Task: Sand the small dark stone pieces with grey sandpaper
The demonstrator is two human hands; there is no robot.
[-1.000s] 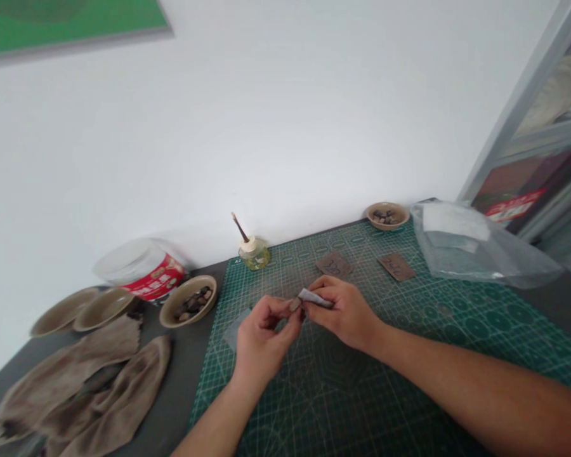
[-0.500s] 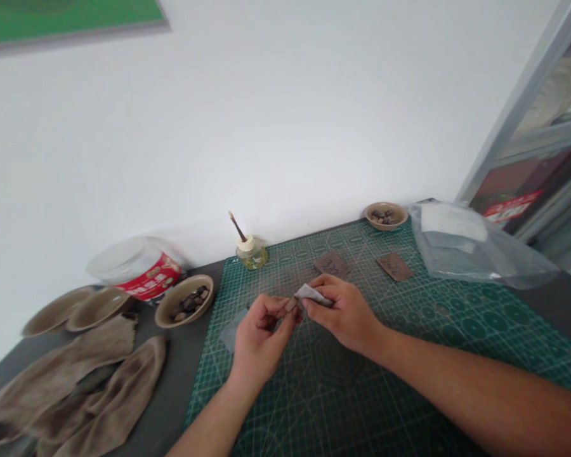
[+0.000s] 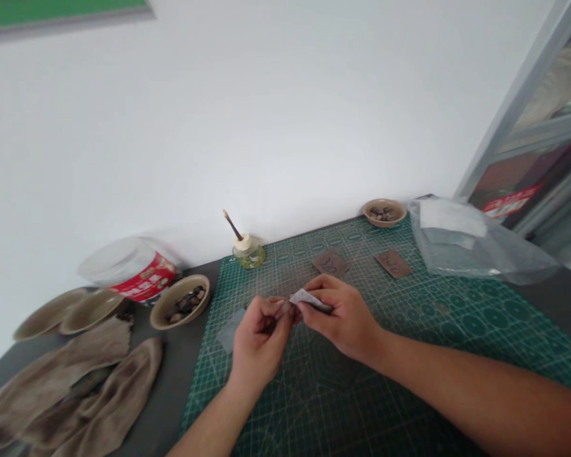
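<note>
My left hand (image 3: 259,336) is closed in a pinch on a small brownish bead-like piece (image 3: 283,308) above the green cutting mat (image 3: 361,381). My right hand (image 3: 342,314) pinches a folded strip of grey sandpaper (image 3: 304,298) whose end touches the small piece. Both hands meet over the mat's middle. A grey sandpaper sheet (image 3: 231,330) lies flat on the mat just left of my left hand.
Two brown sandpaper pieces (image 3: 330,262) (image 3: 394,263) lie farther back on the mat. A small glass bottle with a stick (image 3: 247,249), a bowl of dark pieces (image 3: 179,308), another bowl (image 3: 384,213), empty dishes (image 3: 71,308), a red-labelled tub (image 3: 131,270), brown cloths (image 3: 76,381) and a plastic bag (image 3: 471,244) surround it.
My hands stay pinched together with only small shifts of the fingers; the view has drifted slightly so everything sits a little further left.
</note>
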